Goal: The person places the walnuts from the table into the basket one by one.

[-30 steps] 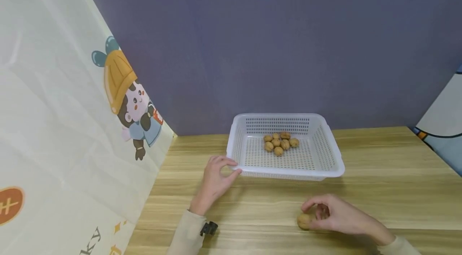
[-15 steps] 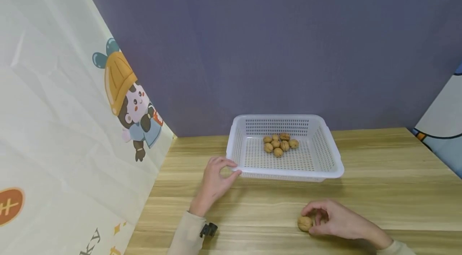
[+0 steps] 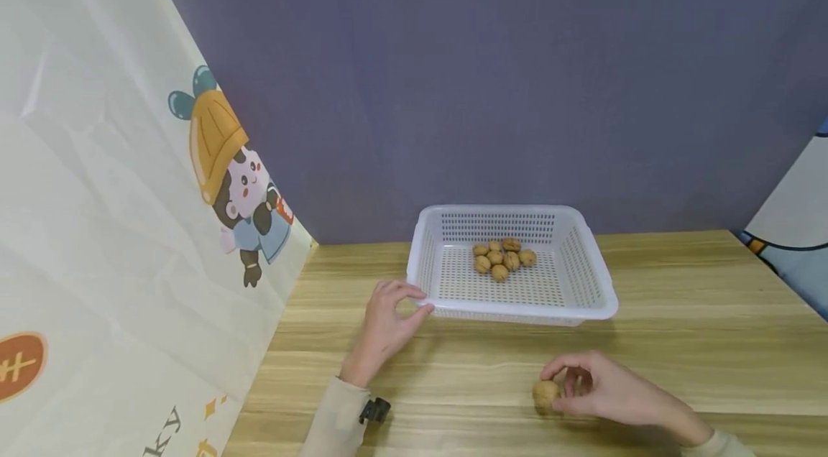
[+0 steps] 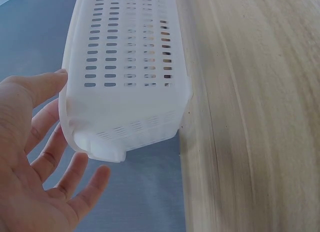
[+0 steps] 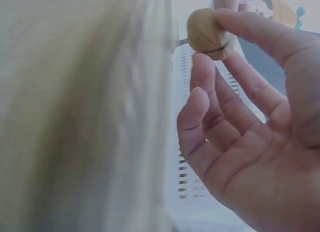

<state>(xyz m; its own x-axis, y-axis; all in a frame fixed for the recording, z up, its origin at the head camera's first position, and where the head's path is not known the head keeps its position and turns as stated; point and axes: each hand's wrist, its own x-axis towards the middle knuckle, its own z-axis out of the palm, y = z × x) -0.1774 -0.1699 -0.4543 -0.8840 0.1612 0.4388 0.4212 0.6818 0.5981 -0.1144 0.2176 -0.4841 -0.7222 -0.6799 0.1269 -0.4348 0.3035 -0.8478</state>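
A white plastic basket (image 3: 517, 310) with slotted walls stands at the back of the wooden table, and several walnuts (image 3: 499, 272) lie together on its floor. My left hand (image 3: 387, 328) holds the basket's near left corner. In the left wrist view the thumb (image 4: 47, 87) presses the rim from one side, with fingers behind it. To the right and nearer to me, my right hand (image 3: 611, 389) pinches a single walnut (image 3: 546, 396) between thumb and fingers. The right wrist view shows this walnut (image 5: 206, 34) at the fingertips; two other fingers curl loosely below it.
A dark blue-grey panel (image 3: 485, 83) rises right behind the basket. On the left a pale sheet with a cartoon figure (image 3: 249, 191) borders the table (image 3: 698, 328). Another printed sheet (image 3: 796, 227) stands at the right edge.
The right hand shifts only slightly, and the walnut shows a different face, turned a little in the fingers. The left hand and the basket stay in place.
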